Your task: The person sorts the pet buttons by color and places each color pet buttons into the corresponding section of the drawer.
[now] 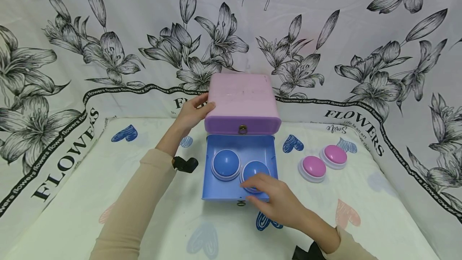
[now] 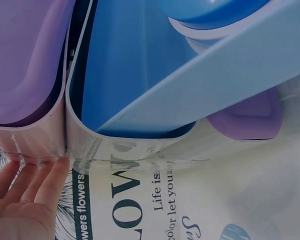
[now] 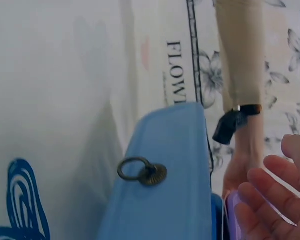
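A small two-tier drawer cabinet with a pink top (image 1: 242, 91) and a purple upper drawer front (image 1: 231, 125) stands in the middle. Its blue lower drawer (image 1: 213, 189) is pulled out. Inside sit two round push buttons with blue domes, a left one (image 1: 226, 163) and a right one (image 1: 254, 169). My left hand (image 1: 193, 111) rests on the cabinet's left side, its fingers (image 2: 50, 185) straight against the pink wall. Over the drawer's front right corner, my right hand (image 1: 276, 200) hovers with loosely bent fingers, partly covering the right blue button; nothing shows in its grasp.
Two pink-domed buttons, one nearer (image 1: 314, 167) and one farther (image 1: 335, 155), lie on the heart-patterned cloth (image 1: 162, 220) right of the drawer. A brass ring pull (image 3: 142, 172) hangs on the drawer front. Flower-printed fabric (image 1: 162, 7) rises behind the cabinet.
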The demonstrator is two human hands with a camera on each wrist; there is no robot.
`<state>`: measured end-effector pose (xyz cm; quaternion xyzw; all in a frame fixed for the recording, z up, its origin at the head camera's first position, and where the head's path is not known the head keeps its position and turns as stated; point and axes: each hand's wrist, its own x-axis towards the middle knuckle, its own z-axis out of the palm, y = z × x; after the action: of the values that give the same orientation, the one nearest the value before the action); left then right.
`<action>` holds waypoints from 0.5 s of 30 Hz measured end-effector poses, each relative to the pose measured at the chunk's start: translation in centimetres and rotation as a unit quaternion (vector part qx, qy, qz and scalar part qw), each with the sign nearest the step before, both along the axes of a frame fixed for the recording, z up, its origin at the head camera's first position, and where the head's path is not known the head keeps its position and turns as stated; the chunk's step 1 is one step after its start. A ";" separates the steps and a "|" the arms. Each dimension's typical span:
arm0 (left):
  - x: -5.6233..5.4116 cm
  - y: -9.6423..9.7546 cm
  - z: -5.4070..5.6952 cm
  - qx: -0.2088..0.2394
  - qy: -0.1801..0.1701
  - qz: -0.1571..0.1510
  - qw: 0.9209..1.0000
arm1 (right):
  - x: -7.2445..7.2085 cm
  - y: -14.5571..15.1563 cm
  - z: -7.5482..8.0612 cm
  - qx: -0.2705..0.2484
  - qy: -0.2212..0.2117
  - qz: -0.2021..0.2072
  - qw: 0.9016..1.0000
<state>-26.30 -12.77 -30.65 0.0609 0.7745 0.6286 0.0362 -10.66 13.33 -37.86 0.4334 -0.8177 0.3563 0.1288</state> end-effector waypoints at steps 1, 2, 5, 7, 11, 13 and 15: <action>0.2 0.1 0.2 0.000 0.001 0.000 1.000 | 0.2 -0.1 -0.2 -0.004 0.002 0.008 1.000; 0.2 0.1 0.2 0.001 0.000 0.000 1.000 | 0.4 -0.2 -0.3 -0.008 0.004 0.017 1.000; 0.2 0.1 0.2 -0.001 0.000 0.000 1.000 | 1.0 -0.6 -0.9 -0.016 0.005 0.042 0.999; 0.2 0.1 0.3 0.000 0.000 0.001 1.000 | 1.4 -0.8 -1.4 -0.019 0.003 0.056 0.998; 0.3 0.1 0.3 -0.002 0.001 0.001 1.000 | 2.2 -1.2 -2.6 -0.017 -0.015 0.071 0.997; 0.2 0.1 0.3 -0.004 0.002 0.001 1.000 | 2.5 -1.3 -3.2 -0.012 -0.039 0.072 0.997; 0.1 0.1 0.2 -0.005 0.002 0.001 1.000 | 2.9 -1.4 -3.8 0.001 -0.065 0.066 0.996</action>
<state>-26.20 -12.68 -30.48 0.0609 0.7778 0.6246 0.0345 -7.81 11.90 -41.70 0.4624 -0.7942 0.3909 0.0510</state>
